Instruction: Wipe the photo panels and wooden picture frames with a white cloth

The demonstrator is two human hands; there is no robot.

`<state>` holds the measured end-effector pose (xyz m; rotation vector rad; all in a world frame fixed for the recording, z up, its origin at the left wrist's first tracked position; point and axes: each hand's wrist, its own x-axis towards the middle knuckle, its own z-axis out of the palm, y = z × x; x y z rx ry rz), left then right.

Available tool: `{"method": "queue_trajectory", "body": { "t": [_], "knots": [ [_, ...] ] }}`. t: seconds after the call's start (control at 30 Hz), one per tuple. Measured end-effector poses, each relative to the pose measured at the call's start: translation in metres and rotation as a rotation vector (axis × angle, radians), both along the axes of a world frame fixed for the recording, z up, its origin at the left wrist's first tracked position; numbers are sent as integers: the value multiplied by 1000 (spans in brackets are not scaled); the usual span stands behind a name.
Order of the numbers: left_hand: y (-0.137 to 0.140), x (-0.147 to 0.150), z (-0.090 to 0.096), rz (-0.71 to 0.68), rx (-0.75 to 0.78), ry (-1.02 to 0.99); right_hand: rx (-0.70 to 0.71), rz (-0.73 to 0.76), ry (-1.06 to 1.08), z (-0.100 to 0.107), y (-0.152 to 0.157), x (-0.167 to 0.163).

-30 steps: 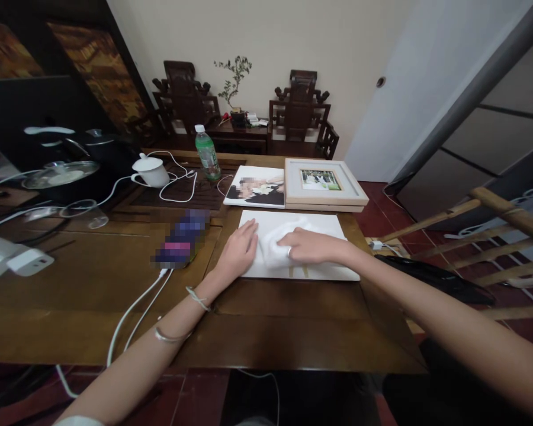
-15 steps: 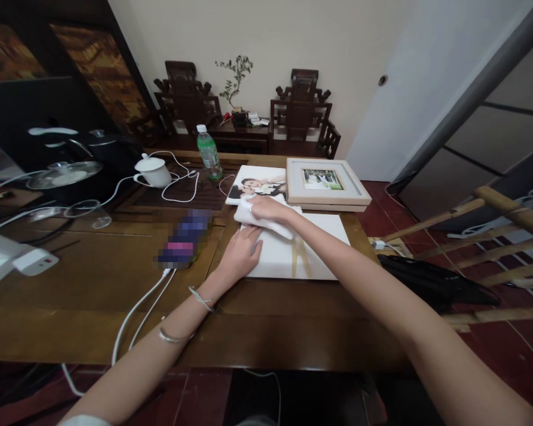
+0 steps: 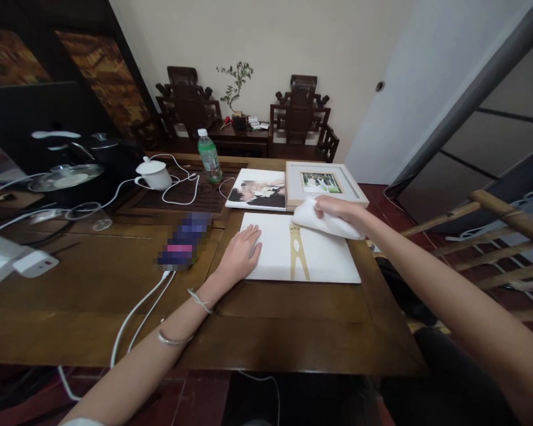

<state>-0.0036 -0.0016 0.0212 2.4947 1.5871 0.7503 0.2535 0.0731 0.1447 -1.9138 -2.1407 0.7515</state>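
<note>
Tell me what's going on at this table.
A person's left hand rests flat on the left side of a white board on the table. The right hand grips a bunched white cloth at the board's far right part. A gold A-shaped piece shows on the board. Just beyond lie a photo panel and a framed picture, side by side.
</note>
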Motion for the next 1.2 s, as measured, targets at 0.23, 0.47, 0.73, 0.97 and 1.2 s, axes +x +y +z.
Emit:
{"method": "queue_trajectory", "body": {
  "t": [0.23,0.47,0.73,0.97,1.2],
  "knots": [
    [0,0,1,3,0,8,9,351,50,-17,-71,50],
    [2,0,2,-16,33,10,-187,483,51,-5,-125,49],
    [3,-1,2,-15,22,1,13,395,54,-19,-41,42],
    [3,-2,3,-33,27,25,175,272,74,-32,-11,31],
    [2,-1,1,-24,22,28,125,389,78,-37,-87,42]
  ]
}}
